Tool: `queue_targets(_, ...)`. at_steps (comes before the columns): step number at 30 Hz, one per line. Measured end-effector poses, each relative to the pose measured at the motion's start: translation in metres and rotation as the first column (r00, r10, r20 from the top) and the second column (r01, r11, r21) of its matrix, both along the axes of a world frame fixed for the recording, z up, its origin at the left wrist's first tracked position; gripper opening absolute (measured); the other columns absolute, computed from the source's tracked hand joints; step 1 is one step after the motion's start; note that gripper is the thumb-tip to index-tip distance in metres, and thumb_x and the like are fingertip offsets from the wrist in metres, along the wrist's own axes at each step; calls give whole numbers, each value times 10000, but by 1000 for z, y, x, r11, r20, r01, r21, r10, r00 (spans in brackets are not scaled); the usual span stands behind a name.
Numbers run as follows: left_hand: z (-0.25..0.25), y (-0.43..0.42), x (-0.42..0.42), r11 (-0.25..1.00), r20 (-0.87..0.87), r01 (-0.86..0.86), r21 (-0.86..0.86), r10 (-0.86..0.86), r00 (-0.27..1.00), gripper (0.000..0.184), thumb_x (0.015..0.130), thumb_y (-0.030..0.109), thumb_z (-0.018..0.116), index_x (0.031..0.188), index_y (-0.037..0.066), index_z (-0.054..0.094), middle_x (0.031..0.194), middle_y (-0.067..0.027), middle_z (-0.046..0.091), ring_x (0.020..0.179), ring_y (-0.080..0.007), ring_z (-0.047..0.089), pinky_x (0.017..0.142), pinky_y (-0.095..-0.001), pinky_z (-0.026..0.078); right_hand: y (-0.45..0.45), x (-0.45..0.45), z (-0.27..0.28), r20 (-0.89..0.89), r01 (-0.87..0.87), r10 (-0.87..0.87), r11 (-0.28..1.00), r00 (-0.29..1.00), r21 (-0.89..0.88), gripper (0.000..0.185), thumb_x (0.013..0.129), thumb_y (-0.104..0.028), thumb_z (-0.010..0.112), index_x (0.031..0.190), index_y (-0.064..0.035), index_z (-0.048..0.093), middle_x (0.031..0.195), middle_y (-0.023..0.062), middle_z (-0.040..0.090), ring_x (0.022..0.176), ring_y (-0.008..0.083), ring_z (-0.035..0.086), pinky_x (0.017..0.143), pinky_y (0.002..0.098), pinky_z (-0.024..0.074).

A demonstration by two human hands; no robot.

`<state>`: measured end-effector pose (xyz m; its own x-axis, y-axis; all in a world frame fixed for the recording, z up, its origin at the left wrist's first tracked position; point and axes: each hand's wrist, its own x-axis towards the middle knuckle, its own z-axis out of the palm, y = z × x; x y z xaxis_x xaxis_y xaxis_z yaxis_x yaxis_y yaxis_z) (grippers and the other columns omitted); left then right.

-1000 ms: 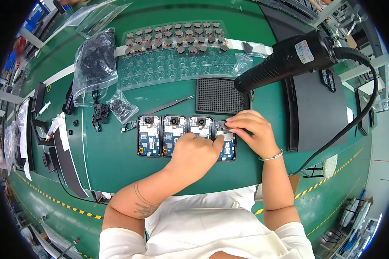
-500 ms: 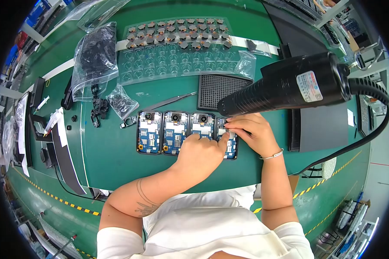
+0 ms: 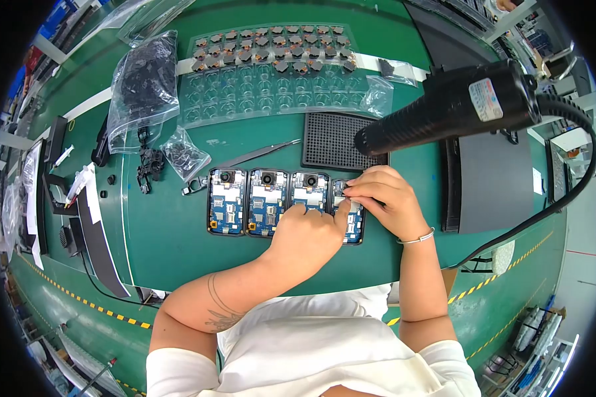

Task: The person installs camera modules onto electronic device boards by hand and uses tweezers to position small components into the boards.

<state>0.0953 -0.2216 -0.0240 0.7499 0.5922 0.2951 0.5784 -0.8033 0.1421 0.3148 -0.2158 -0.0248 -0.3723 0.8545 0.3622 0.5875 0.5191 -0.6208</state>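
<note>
Several opened phones with blue circuit boards stand side by side; the leftmost phone (image 3: 226, 203) shows a round black camera. My left hand (image 3: 309, 238) lies over the lower parts of the middle phones, its fingers curled and its index fingertip pressing the board of the rightmost phone (image 3: 355, 225). At that phone's top end, my right hand (image 3: 392, 202) is closed in a pinch, almost touching the left index finger. Whatever sits between its fingertips is too small and hidden to make out. The left hand's underside is hidden as well.
A black electric screwdriver (image 3: 450, 106) hangs over a black perforated tray (image 3: 334, 135). Tweezers (image 3: 258, 153) lie behind the phones. Further back are a clear blister tray (image 3: 265, 99) with small parts and a bag of black pieces (image 3: 146, 86). A cable (image 3: 543, 225) crosses the right side.
The hanging screwdriver has swung up and to the right, away from my right hand. Both hands keep nearly the same place and pose at the rightmost phone.
</note>
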Motion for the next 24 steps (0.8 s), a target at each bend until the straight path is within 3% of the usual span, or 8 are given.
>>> queue_targets(4, -3, -1, 1, 1000, -3, -3, 3, 3, 1000, 490, 686, 120, 660, 1166, 50, 731, 505, 33, 528, 446, -125, 533, 479, -296, 400, 0, -1, 0, 4, 8, -8, 1000, 1000, 2, 244, 777, -43, 775, 1011, -108, 749, 1025, 41, 726, 1003, 274, 647, 890, 390, 524)
queue_targets(13, -7, -2, 4, 1000, 16, -10, 25, 9, 1000, 341, 802, 180, 714, 1114, 42, 724, 471, 26, 515, 414, -124, 519, 460, -297, 403, 0, -1, 1, 7, 6, -6, 1000, 1000, 15, 256, 769, -33, 775, 1012, -109, 749, 1027, 40, 728, 1000, 271, 647, 894, 389, 522)
queue_targets(24, -4, -5, 4, 998, -89, 2, 64, 4, 996, 493, 706, 130, 672, 1188, 41, 728, 509, 36, 524, 460, -118, 525, 506, -284, 407, -1, -1, 2, 1, 9, -9, 1000, 1000, -5, 255, 773, -29, 774, 1014, -109, 749, 1030, 42, 729, 1004, 276, 646, 912, 397, 515)
